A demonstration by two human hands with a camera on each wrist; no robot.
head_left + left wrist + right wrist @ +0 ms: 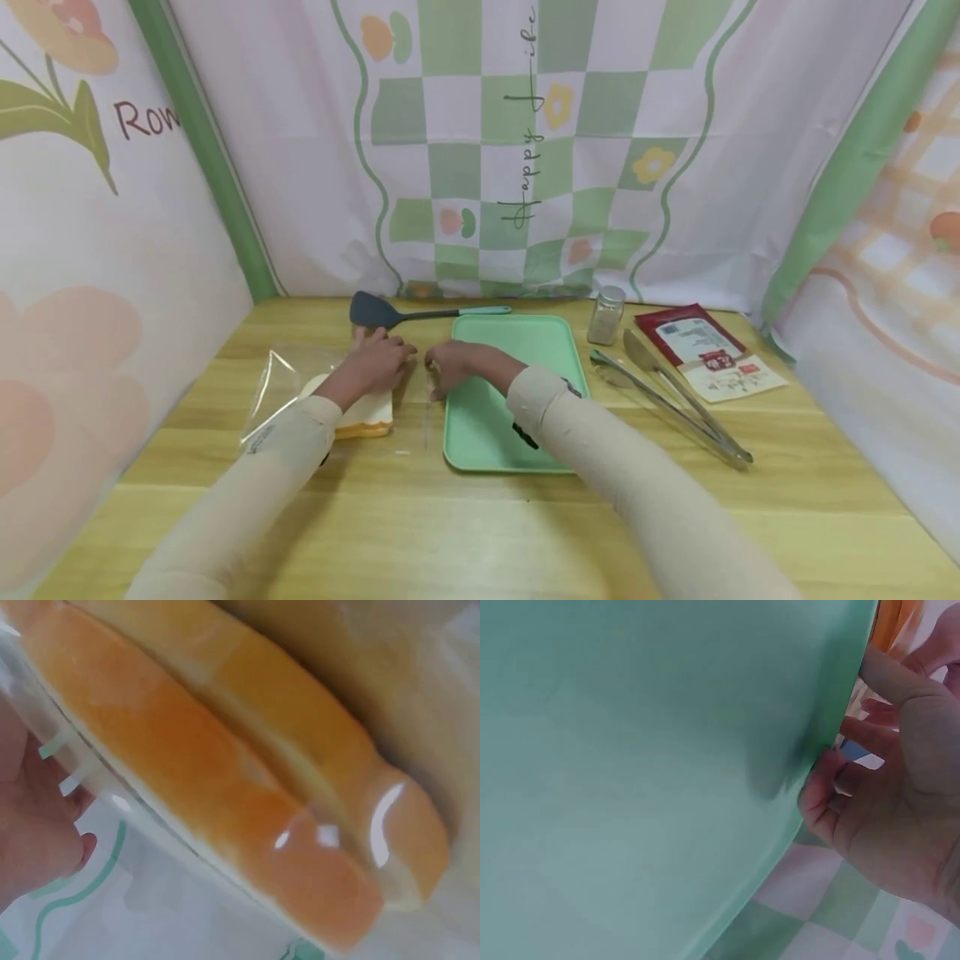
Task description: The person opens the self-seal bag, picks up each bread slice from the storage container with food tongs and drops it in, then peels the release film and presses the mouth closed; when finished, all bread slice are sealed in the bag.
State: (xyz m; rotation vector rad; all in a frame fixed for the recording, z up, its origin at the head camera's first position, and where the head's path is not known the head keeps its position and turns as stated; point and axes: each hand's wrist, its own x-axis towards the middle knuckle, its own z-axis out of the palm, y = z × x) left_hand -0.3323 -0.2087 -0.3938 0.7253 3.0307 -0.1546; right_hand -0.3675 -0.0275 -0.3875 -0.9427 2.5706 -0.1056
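Note:
Two stacked bread slices (187, 750) lie inside a clear plastic bag (281, 375) on the left of the table. My left hand (367, 367) rests over the bag at the bread's far side, its fingers spread out towards the right. In the left wrist view the bread's brown crusts show through the film. At the bag's right end, my right hand (457, 367) pinches the film's edge between curled fingers and thumb. That hand sits right at the left rim of a light green tray (487, 425), its forearm crossing over it.
Behind the hands lies a dark spatula (375, 311) with a pale handle. To the tray's right are a small glass jar (606, 317), metal tongs (675, 400) and a red and white packet (708, 350). A patterned curtain (525, 167) hangs at the table's back edge.

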